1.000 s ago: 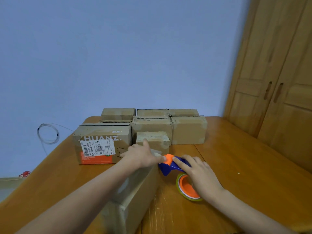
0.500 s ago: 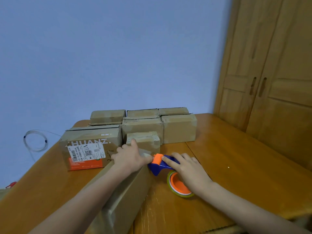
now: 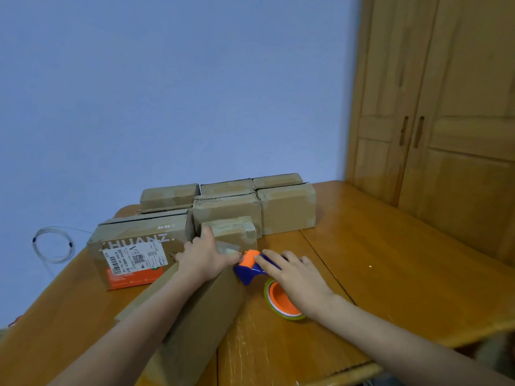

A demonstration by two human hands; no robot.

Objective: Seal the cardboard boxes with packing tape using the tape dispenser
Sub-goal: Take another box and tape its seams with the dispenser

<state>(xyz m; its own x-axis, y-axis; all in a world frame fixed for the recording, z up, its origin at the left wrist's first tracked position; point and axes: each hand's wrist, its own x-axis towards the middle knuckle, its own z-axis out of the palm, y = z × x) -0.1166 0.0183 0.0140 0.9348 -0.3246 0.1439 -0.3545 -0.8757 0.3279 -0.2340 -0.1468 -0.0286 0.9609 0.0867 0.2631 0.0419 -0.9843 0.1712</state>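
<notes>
A long cardboard box (image 3: 200,310) lies in front of me on the wooden table (image 3: 390,274), running away from me. My left hand (image 3: 204,256) presses flat on its far top end, where a clear strip of tape (image 3: 227,249) shows by the fingers. My right hand (image 3: 292,277) grips the blue and orange tape dispenser (image 3: 249,267) at the box's far right corner. Its orange tape roll (image 3: 281,300) sits under my palm, close to the table.
Several closed cardboard boxes stand behind: a labelled one (image 3: 139,252) at the left, a small one (image 3: 231,232) just beyond my left hand, more (image 3: 287,208) at the back. A coiled cable (image 3: 53,243) hangs left of the table. Wooden wardrobe doors (image 3: 434,135) rise at the right.
The view has shifted, moving everything slightly left in the frame. Both hands keep their hold at the box's far end; the dispenser has hardly moved relative to the box.
</notes>
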